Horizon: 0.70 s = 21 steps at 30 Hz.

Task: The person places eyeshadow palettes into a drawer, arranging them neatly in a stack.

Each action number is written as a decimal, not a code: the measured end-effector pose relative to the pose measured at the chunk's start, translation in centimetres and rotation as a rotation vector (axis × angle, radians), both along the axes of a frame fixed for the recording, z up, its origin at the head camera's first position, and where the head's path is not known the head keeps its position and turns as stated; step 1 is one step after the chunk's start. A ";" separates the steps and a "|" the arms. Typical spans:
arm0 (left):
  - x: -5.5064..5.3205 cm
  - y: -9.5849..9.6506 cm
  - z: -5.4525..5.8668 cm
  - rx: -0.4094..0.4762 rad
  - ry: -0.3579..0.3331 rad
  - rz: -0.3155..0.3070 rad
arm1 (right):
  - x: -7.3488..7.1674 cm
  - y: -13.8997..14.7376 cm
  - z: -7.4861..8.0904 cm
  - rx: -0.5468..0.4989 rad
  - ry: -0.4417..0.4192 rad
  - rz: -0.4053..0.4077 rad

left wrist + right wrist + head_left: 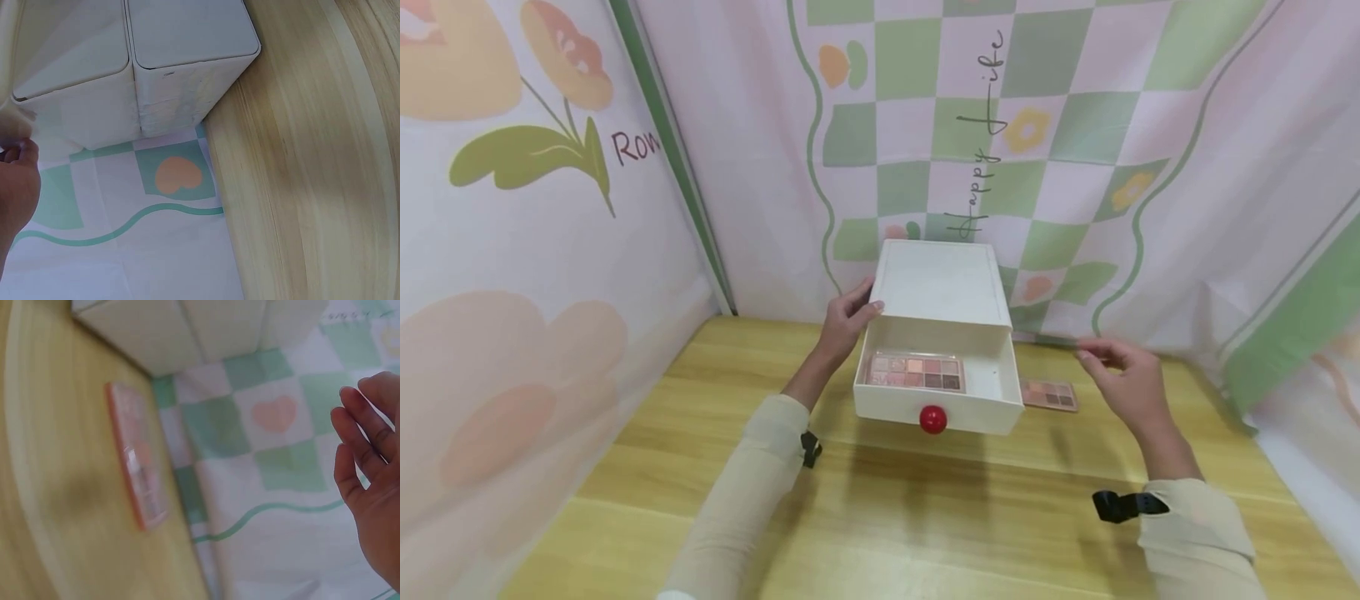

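Observation:
A white drawer unit [940,279] stands against the back curtain, its top drawer [988,410] pulled out by a red round knob [933,419]. Inside that drawer, toward the left, lies an eyeshadow palette [917,372] with pink to brown pans. My left hand [844,321] holds the unit's upper left edge, thumb at the top corner and fingers along the side. To the right, my right hand [1127,383] hovers with relaxed fingers and holds nothing. Nearest to it, a second eyeshadow palette [1052,395] lies on the table, also seen in the right wrist view.
The wooden table [917,533] runs out toward the front. Lower tiers [194,31] of the unit show in the left wrist view. A checkered curtain [910,125] hangs directly behind, and a flowered curtain [550,250] closes the left side.

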<state>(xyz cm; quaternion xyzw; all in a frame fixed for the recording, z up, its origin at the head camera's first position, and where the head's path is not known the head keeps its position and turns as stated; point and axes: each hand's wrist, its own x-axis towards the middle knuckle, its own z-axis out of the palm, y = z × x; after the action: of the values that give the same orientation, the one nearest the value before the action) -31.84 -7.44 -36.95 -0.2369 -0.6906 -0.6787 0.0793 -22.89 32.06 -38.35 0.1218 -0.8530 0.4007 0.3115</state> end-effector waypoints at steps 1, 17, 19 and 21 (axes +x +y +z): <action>0.0 0.0 0.0 0.000 -0.002 0.002 | -0.1 0.3 -0.2 0.005 -0.020 -0.004; 0.0 -0.1 0.1 -0.010 -0.023 0.007 | -2.8 3.5 -4.1 0.105 -0.351 -0.012; 0.0 -0.1 0.1 -0.005 -0.021 0.011 | -3.2 3.9 -4.5 0.127 -0.385 0.006; 0.0 -0.1 0.0 0.003 -0.023 0.006 | -3.4 4.3 -5.0 0.140 -0.432 0.020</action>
<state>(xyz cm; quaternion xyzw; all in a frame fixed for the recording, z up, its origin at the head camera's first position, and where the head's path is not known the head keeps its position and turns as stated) -31.85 -7.49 -36.97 -0.2269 -0.6910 -0.6823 0.0737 -26.29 36.38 -43.36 0.0632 -0.9243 0.3603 0.1085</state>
